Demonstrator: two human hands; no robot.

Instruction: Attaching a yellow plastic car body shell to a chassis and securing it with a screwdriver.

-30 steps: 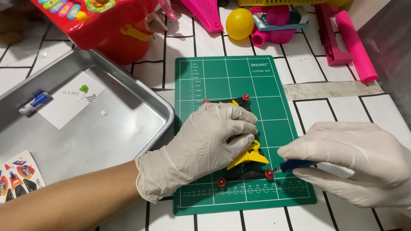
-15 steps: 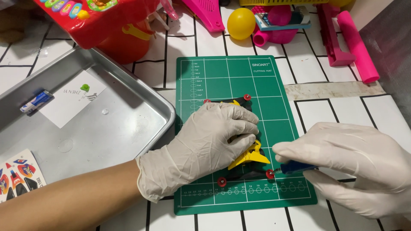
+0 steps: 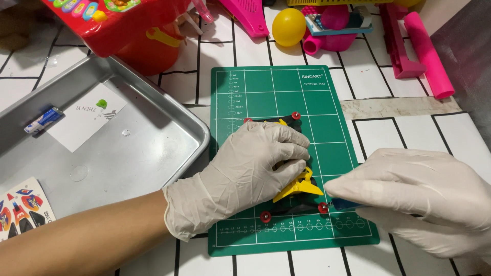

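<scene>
A small black and yellow toy car [image 3: 297, 190] with red wheels lies on a green cutting mat [image 3: 276, 92]. My left hand [image 3: 245, 174], in a white glove, presses down on the car and covers most of it. My right hand [image 3: 419, 191], also gloved, grips a blue-handled tool [image 3: 343, 204] whose tip sits at the car's rear red wheel [image 3: 322, 208]. Most of the tool is hidden inside the hand.
A metal tray [image 3: 169, 117] at left holds a white card [image 3: 87, 120] and a small battery [image 3: 43, 120]. A sticker sheet [image 3: 23, 207] lies at its near corner. Red, pink and yellow plastic toys [image 3: 289, 25] crowd the far edge of the tiled table.
My right hand has slid left across the mat, bringing the blue tool closer to the car's rear wheel. My left hand stays pressed on the car.
</scene>
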